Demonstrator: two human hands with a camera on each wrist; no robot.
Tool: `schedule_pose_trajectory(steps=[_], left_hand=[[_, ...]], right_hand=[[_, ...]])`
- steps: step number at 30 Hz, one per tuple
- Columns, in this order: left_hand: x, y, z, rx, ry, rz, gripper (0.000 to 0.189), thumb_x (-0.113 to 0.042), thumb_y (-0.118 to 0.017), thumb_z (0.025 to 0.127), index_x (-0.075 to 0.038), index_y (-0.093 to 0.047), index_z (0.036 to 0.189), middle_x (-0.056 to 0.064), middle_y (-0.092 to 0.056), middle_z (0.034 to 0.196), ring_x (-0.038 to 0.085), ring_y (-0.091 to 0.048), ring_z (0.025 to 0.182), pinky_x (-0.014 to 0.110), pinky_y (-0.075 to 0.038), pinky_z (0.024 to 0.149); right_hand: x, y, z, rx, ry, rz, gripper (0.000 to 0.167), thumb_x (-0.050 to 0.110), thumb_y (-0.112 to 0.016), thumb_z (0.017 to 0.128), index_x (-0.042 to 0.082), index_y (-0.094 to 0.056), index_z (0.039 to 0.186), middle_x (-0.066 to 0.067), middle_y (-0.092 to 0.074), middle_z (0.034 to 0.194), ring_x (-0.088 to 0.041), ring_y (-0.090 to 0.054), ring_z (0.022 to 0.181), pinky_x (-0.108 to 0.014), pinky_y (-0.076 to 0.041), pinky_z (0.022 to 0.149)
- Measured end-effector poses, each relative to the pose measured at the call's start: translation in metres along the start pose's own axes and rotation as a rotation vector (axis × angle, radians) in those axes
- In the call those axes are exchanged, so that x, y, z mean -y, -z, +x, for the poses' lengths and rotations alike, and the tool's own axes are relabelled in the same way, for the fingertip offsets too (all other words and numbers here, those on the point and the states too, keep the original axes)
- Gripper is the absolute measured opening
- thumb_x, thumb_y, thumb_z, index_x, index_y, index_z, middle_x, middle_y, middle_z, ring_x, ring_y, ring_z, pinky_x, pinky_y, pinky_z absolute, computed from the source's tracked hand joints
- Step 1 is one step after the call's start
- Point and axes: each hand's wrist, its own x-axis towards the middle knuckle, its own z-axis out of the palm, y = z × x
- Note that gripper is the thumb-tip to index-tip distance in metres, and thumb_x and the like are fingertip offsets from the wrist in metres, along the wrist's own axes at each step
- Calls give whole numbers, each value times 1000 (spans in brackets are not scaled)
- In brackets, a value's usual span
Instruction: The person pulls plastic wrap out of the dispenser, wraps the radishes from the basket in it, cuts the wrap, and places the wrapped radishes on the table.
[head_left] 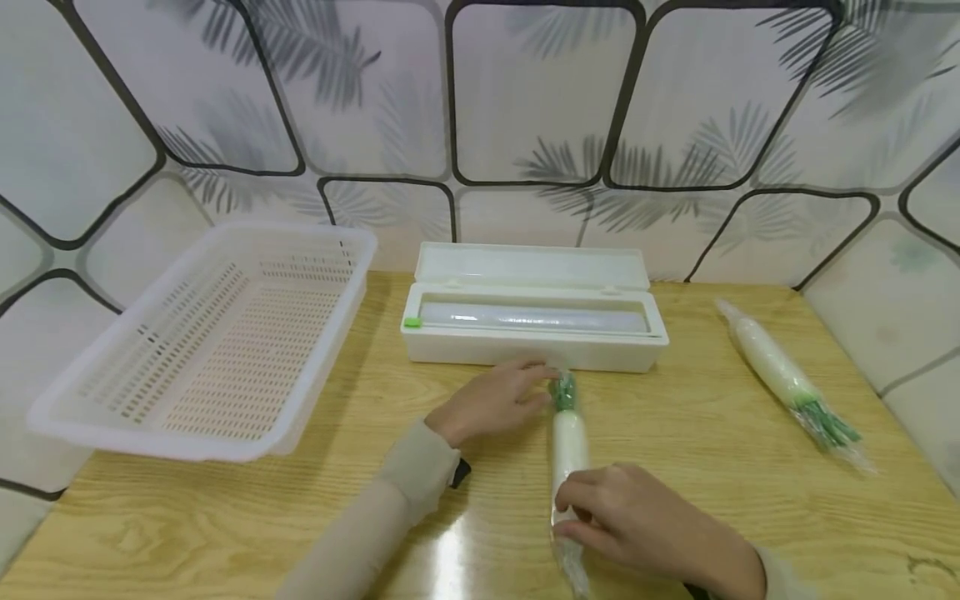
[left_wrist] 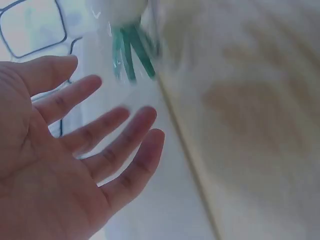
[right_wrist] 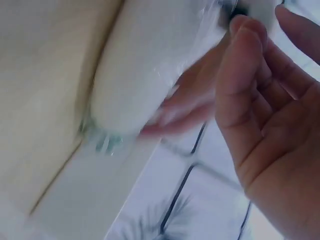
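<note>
A white radish (head_left: 570, 442) with cut green stems lies lengthwise in front of the film box, wrapped in clear plastic. My left hand (head_left: 495, 400) is beside its green end, fingertips at the stems. In the left wrist view this hand (left_wrist: 75, 145) has its fingers spread and holds nothing. Over the radish's near end is my right hand (head_left: 637, 521), with fingers and thumb bent loosely. The right wrist view shows that hand (right_wrist: 270, 100) with thumb and fingertips apart, beside the wrapped radish (right_wrist: 135, 70). Whether it touches the plastic is hard to tell.
A white film box (head_left: 532, 350) with its lid raised holds a roll of clear film (head_left: 532, 317) and has a green slider (head_left: 412, 322). At the left stands a white plastic basket (head_left: 300, 417). Another wrapped radish (head_left: 776, 362) lies at the right. A patterned wall (head_left: 525, 100) borders the table.
</note>
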Motion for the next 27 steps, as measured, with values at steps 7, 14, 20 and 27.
schedule_pose_trajectory(steps=[7,14,20,27], left_hand=[[11,19,-31,-93,-18,154,27,-18,-59,105,-5,-67,126,9,-66,127,24,-66,107,37,-56,87],[23,27,-62,-127,-35,272,21,-17,-62,103,-4,-71,116,8,-68,117,22,-67,99,36,-56,82],[34,31,-82,-144,-31,294,18,-14,-63,102,-3,-72,112,8,-69,112,21,-67,96,34,-56,80],[43,32,-94,-178,-26,309,13,-11,-65,100,-2,-74,105,8,-70,104,21,-68,89,33,-57,74]], right_hand=[[-42,18,-3,-153,13,-189,36,-19,-73,71,9,-68,93,2,-64,91,-6,-59,73,-20,-51,60],[-66,20,-7,-132,60,-290,60,-34,-63,59,5,-69,105,-11,-65,114,-32,-62,104,-49,-56,82],[-75,23,-12,-52,24,-363,77,-37,-64,51,8,-72,113,-13,-63,126,-44,-55,117,-64,-49,89],[-79,18,-12,13,13,-461,67,-10,-89,61,16,-73,121,-12,-63,128,-42,-54,120,-61,-50,89]])
